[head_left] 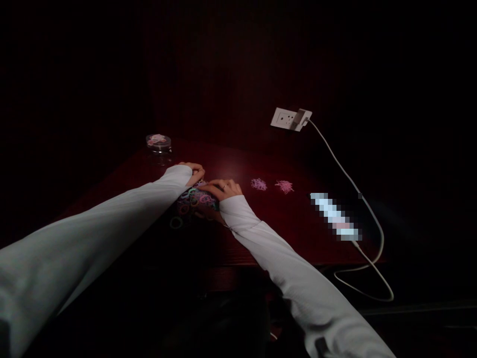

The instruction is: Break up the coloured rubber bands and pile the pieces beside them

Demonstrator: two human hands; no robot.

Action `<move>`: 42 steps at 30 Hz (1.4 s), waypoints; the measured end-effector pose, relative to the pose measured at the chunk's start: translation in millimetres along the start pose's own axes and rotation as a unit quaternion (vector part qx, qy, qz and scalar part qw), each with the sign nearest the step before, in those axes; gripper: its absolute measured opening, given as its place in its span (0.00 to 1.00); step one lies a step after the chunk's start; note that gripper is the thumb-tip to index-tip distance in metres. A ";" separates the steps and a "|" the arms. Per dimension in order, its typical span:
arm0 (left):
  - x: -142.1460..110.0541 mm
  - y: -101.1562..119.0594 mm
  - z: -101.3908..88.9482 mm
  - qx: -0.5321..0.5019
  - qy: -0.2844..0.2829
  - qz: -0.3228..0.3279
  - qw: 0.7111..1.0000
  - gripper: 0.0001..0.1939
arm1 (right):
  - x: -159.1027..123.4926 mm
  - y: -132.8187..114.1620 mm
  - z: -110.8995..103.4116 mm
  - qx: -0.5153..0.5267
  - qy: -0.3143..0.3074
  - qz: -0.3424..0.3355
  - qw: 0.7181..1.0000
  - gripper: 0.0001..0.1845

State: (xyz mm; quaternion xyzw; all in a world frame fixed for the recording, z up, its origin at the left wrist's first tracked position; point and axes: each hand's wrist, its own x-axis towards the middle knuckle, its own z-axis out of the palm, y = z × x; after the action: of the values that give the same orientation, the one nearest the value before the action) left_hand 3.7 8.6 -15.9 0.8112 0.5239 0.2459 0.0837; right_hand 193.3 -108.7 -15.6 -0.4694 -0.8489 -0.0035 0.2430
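A heap of small multicoloured elastic hair ties [194,198] lies on the dark red table between my hands. At its far left edge is my left hand [194,171], fingers curled inward; its fingertips are partly hidden, and what they hold does not show. My right hand [225,190], with a ring on one finger, is closed about the heap's right side, the fingers above and what looks like the thumb below. One pale loop [176,222] lies apart near me. To the right are a purple pile of bands [258,184] and a pink pile of bands [284,186].
A clear round container [159,143] with pinkish pieces on top stands at the far left. On the right lies a blurred-out phone [335,216], with a white cable [346,171] running to a charger in the wall socket [285,119]. The table's front edge [290,262] is near me.
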 end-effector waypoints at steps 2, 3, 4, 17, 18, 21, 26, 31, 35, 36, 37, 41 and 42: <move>0.5 2.5 -0.1 -0.026 -0.008 0.006 1.000 0.19 | 1.1 7.6 6.2 0.030 0.004 0.021 0.999 0.25; 0.6 4.6 -0.6 -0.037 -0.012 0.007 0.999 0.19 | 2.1 11.1 9.2 0.046 0.011 0.025 0.999 0.23; 0.4 7.0 -1.4 -0.047 -0.015 0.007 0.999 0.20 | 3.4 14.1 11.9 0.065 0.019 0.026 0.997 0.20; -6.3 16.1 -3.9 -0.117 0.016 0.049 0.992 0.22 | 9.9 33.9 16.1 0.344 0.174 0.216 0.897 0.16; -6.3 16.1 -3.7 -0.111 0.021 0.053 0.992 0.22 | 8.6 32.8 13.9 0.359 0.175 0.215 0.891 0.16; -6.5 16.9 -3.9 -0.088 0.024 0.065 0.994 0.21 | 6.2 28.3 8.6 0.385 0.171 0.223 0.879 0.15; -10.7 20.2 -7.9 -0.073 0.016 0.105 0.992 0.20 | 7.1 27.7 9.9 0.424 0.147 0.234 0.862 0.16; -15.3 22.7 -13.0 -0.054 0.022 0.117 0.991 0.18 | 6.9 34.1 15.0 0.412 0.143 0.227 0.871 0.15; -13.6 20.9 -11.5 -0.050 0.023 0.130 0.990 0.18 | 5.6 37.7 20.2 0.397 0.144 0.204 0.883 0.13; -12.2 19.6 -9.6 -0.050 0.023 0.133 0.990 0.17 | 5.4 38.5 21.4 0.392 0.145 0.200 0.886 0.13; -10.4 17.9 -7.3 -0.050 0.025 0.136 0.989 0.16 | 5.2 39.4 22.4 0.388 0.147 0.196 0.889 0.12; -2.3 8.9 3.2 -0.043 0.031 0.153 0.987 0.14 | 5.0 44.3 22.4 0.381 0.160 0.198 0.889 0.13; -0.6 6.8 5.0 -0.043 0.029 0.159 0.986 0.14 | 5.2 45.6 21.5 0.379 0.163 0.201 0.889 0.13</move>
State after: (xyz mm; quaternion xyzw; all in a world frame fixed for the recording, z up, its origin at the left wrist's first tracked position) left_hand 11.4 5.7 -17.7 0.8724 0.3797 0.3014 0.0629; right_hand 218.6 -74.1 -42.5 -0.4947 -0.6218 0.2909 0.5329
